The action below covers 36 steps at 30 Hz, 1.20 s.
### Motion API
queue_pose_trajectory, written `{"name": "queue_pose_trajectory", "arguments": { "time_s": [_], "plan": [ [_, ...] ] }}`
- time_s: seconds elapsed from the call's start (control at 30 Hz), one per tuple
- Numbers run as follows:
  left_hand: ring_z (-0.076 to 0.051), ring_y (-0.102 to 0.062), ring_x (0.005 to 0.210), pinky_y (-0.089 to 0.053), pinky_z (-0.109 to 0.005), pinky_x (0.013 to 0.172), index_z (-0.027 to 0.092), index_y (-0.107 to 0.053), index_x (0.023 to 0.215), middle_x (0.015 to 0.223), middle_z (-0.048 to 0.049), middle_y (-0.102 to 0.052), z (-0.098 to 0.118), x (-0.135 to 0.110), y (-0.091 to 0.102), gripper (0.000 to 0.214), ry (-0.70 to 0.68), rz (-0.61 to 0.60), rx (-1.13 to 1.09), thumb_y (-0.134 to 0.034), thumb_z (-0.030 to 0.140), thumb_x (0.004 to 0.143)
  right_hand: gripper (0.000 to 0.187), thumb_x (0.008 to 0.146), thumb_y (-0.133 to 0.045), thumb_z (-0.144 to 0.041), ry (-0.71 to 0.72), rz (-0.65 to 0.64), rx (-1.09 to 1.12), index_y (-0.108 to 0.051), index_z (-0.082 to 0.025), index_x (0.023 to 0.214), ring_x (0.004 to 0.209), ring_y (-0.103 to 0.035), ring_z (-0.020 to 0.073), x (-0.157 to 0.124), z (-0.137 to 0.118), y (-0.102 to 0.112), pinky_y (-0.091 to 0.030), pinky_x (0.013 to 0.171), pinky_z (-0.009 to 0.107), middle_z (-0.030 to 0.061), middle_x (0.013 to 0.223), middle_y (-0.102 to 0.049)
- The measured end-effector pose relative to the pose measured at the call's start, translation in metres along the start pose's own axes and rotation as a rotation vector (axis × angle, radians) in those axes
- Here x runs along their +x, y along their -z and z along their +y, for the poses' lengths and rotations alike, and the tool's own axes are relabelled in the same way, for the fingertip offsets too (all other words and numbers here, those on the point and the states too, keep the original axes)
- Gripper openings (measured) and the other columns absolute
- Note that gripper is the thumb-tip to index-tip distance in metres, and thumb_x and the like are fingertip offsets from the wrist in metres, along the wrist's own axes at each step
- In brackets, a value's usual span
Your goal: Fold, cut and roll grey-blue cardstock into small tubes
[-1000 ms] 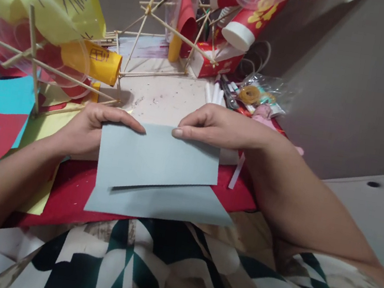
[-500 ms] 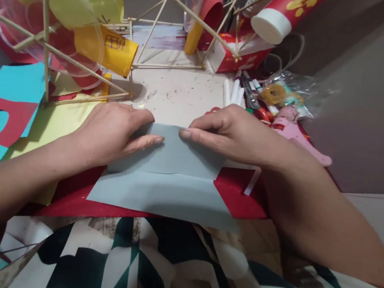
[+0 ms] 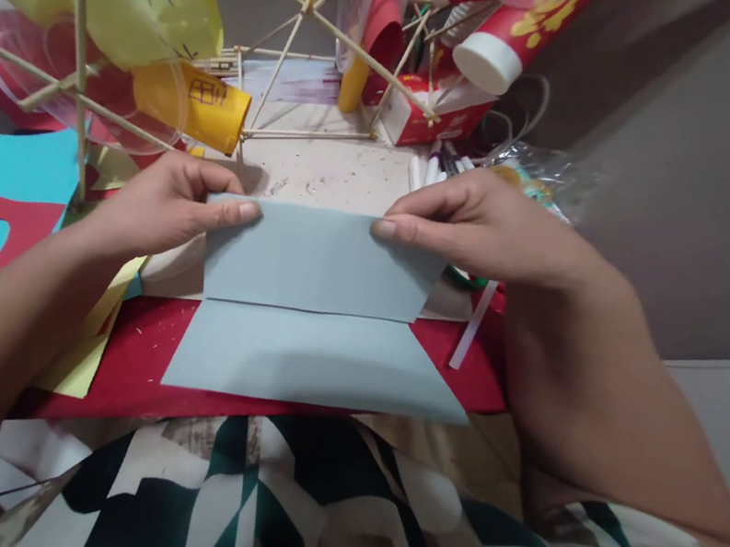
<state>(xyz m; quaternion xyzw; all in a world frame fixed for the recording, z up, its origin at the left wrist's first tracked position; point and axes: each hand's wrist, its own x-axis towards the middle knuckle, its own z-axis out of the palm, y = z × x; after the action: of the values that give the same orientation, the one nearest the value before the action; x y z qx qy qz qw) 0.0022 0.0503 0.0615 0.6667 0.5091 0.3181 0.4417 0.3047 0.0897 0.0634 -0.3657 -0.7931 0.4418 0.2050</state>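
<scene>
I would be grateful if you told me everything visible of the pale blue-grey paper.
The paper is plain, matte and pale blue-grey. It appears folded over at its far edge, the upper flap ending in a straight edge partway down; a wider strip shows below, nearer the person. The left hand and right hand hold the far edge, thumbs on top. Red material shows beneath.

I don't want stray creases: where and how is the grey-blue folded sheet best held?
I'd pinch the grey-blue sheet along its far edge, apparently the fold, coming from left and right with thumbs on top. The left hand and right hand pinch there now; its two layers end separately on the near side.
</scene>
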Motion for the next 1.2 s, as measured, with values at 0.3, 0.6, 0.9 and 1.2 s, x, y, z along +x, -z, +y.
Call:
{"name": "queue_pose_trajectory", "arguments": {
  "time_s": [0.3,0.6,0.9,1.2],
  "plan": [
    [-0.010,-0.058,0.052,-0.048,-0.019,0.053,0.017,-0.068,0.073,0.057,0.0026,-0.058,-0.017,0.006,-0.009,0.025,-0.042,0.299,-0.402,-0.066,0.035,0.091,0.044,0.067,-0.087,-0.058,-0.058,0.182,0.154,-0.073,-0.016,0.060,0.047,-0.044,0.0072,-0.001,0.005,0.008,-0.029,0.041,0.021,-0.0013,0.052,-0.056],
    [-0.016,-0.074,0.067,-0.060,-0.027,0.067,0.021,-0.072,0.105,0.086,-0.0015,-0.078,-0.020,0.002,-0.003,0.032,-0.030,0.058,-0.588,-0.074,0.012,0.075,0.049,0.044,-0.098,-0.056,-0.111,0.524,0.536,-0.076,-0.017,0.063,0.048,-0.055,0.0101,0.004,0.009,0.013,-0.044,0.044,0.021,0.0030,0.058,-0.069],
    [-0.021,-0.077,0.086,-0.062,-0.029,0.075,0.021,-0.073,0.104,0.092,-0.0068,-0.079,-0.012,-0.008,-0.007,0.029,-0.017,-0.025,-0.665,-0.082,0.034,0.080,0.029,0.071,-0.085,-0.047,-0.013,0.558,0.432,-0.074,-0.021,0.070,0.050,-0.052,0.0120,0.013,0.010,-0.012,-0.041,0.047,0.025,-0.0004,0.061,-0.066],
    [-0.019,-0.073,0.092,-0.059,-0.028,0.076,0.021,-0.076,0.089,0.093,-0.0049,-0.079,-0.025,-0.001,-0.014,0.014,-0.043,0.158,-0.544,-0.077,0.034,0.083,0.030,0.073,-0.081,-0.048,0.012,0.100,0.323,-0.073,-0.020,0.068,0.051,-0.052,0.0113,0.000,-0.011,-0.021,-0.041,0.046,0.023,-0.0003,0.060,-0.063]
  ]
}}
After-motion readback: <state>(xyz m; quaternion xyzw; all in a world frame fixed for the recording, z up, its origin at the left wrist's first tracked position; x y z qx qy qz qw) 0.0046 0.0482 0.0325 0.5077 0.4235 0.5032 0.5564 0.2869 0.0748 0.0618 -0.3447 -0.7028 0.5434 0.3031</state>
